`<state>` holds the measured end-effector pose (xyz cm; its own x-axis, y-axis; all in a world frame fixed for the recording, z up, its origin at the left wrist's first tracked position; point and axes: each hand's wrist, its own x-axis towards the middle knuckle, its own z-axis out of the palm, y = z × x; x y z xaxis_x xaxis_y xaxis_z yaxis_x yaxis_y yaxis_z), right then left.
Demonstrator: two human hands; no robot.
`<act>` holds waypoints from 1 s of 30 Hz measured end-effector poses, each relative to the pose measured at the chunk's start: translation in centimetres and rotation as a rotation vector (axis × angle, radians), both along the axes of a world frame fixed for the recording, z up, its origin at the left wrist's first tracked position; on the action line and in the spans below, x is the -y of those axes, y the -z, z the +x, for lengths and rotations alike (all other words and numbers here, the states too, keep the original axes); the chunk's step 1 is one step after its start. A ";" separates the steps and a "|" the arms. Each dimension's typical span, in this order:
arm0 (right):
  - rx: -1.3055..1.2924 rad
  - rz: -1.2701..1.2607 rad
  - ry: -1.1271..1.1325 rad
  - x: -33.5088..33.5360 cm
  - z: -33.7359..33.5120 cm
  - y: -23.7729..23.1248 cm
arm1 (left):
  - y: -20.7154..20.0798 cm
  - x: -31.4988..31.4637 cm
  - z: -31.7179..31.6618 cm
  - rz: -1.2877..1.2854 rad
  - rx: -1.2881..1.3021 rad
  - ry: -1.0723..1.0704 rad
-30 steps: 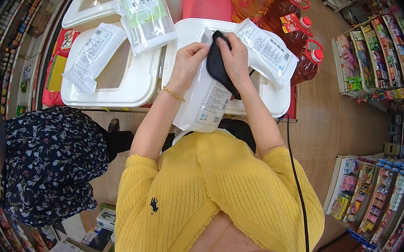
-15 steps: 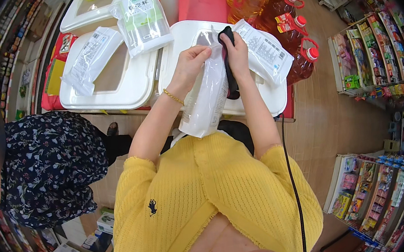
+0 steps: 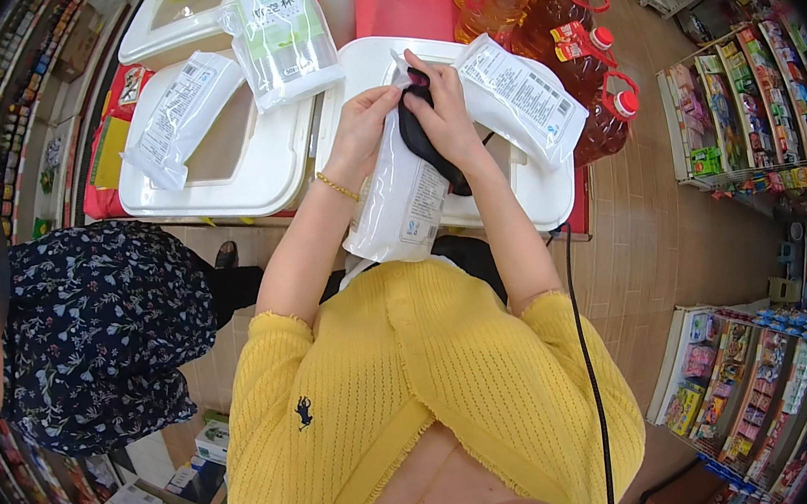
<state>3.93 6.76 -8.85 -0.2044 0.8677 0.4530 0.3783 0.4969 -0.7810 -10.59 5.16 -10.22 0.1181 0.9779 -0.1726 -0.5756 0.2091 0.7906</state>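
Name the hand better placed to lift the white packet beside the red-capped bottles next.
Probably the right hand: it is nearer that white packet, though it holds the black object. The left hand is farther off and pinches the plastic bag.

Fingers (image 3: pixel 385 101) on plastic package (image 3: pixel 384 204)

There are four packages (image 3: pixel 388 204), three white lids (image 3: pixel 255 192), one roll (image 3: pixel 338 3), one black object (image 3: pixel 421 139) and two hands (image 3: pixel 450 115).
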 end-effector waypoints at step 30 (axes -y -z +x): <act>-0.683 -0.328 0.225 5.4 6.5 7.6 | 3.0 4.5 -8.2 -0.066 -0.929 0.221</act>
<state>10.40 1.41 -16.41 0.2233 0.9663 0.1285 -0.1734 0.1690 -0.9702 -18.78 0.67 -13.17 0.0870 0.9347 -0.3447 0.3334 0.2987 0.8942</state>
